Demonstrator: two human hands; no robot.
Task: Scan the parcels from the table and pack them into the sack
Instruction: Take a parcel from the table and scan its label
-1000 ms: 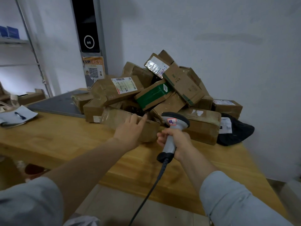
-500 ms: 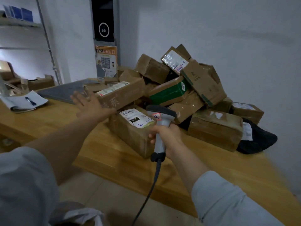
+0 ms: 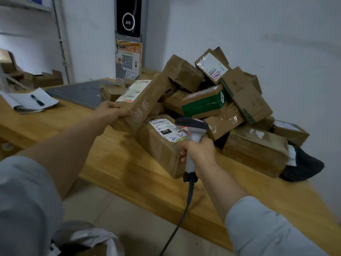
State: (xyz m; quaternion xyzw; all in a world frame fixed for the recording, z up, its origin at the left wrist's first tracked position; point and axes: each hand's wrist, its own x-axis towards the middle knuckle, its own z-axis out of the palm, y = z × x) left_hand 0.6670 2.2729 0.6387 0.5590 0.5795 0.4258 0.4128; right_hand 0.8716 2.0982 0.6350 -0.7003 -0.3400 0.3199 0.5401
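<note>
A heap of brown cardboard parcels [image 3: 203, 100] lies on the wooden table [image 3: 118, 163]. My left hand [image 3: 110, 112] grips the near end of a long brown parcel [image 3: 145, 100] with a white label on top, tilted up out of the heap. My right hand [image 3: 199, 154] holds a grey barcode scanner [image 3: 191, 126] by its handle, its head over the white label of a box [image 3: 160, 145] at the table's front edge. The scanner's cable hangs down toward the floor. The white sack [image 3: 92, 239] shows at the bottom left, with a brown parcel inside.
A black bag [image 3: 302, 167] lies at the right end of the heap. A grey flat panel [image 3: 79, 93] and papers with a pen [image 3: 35, 101] sit on the table's left part. Shelving with boxes stands at far left. A wall device with a QR poster [image 3: 128, 60] is behind.
My left hand, open and in the air half a second ago, has closed on the long labelled parcel's end. The scanner stays over the front box's label.
</note>
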